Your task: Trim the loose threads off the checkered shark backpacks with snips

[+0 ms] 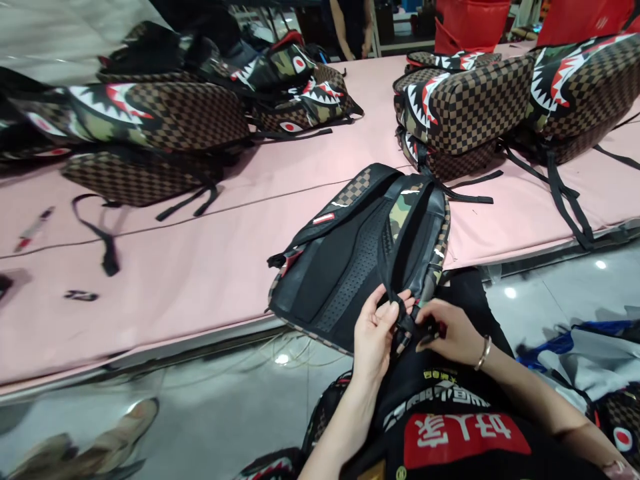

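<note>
A backpack (350, 267) lies with its black padded back panel up, partly over the table's front edge and against my body. Its shoulder straps (407, 230) carry checkered and camouflage patches. My left hand (377, 327) pinches the lower end of the nearer black shoulder strap, thumb on top, close to the backpack's bottom corner. Just to the right, my right hand (453, 331) is closed with fingers curled round a small dark thing, which is mostly hidden. Both hands are close together at the strap's end.
The pink-covered table (240, 260) holds stacked checkered shark-mouth backpacks at the left (165, 120) and right (480, 100). A marker-like pen (34, 230) and a small black piece (81, 295) lie at left. Another person (353, 30) stands beyond. More bags (617, 417) are on the floor.
</note>
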`<action>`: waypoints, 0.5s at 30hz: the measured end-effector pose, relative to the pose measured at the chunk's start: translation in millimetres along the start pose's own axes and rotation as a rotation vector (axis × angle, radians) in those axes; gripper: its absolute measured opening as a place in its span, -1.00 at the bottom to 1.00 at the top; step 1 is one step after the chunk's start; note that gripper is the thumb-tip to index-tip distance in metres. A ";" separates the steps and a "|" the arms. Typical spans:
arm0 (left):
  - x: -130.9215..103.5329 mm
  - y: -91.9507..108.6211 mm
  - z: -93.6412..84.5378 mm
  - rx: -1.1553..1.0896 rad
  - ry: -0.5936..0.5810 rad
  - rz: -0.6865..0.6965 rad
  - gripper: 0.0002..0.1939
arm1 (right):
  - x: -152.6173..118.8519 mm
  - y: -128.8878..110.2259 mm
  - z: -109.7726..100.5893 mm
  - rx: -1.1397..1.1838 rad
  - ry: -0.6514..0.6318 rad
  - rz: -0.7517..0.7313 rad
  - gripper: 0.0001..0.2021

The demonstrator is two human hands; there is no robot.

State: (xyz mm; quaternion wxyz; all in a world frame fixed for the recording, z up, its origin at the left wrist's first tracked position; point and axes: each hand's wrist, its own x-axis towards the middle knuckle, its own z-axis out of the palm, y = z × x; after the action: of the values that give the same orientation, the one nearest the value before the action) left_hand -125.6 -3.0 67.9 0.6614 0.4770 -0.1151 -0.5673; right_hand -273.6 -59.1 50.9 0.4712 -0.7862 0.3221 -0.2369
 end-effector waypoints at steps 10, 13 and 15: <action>-10.0 -19.1 -10.1 0.531 -0.026 0.422 -0.60 | 17.2 -15.5 6.8 0.694 0.217 0.544 -0.62; -5.3 -34.0 -16.8 0.862 -0.201 0.577 -0.67 | 25.1 -16.6 5.8 1.046 0.181 0.555 -0.55; 2.0 -39.1 -21.2 0.898 -0.059 0.723 -0.46 | 30.1 -13.5 7.8 1.120 0.122 0.541 -0.52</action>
State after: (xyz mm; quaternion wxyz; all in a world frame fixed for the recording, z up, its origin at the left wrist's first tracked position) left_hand -135.3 9.7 26.3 0.5426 0.6252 -0.5187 -0.2137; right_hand -244.1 -71.8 61.7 0.8359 -0.2956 0.3632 -0.2864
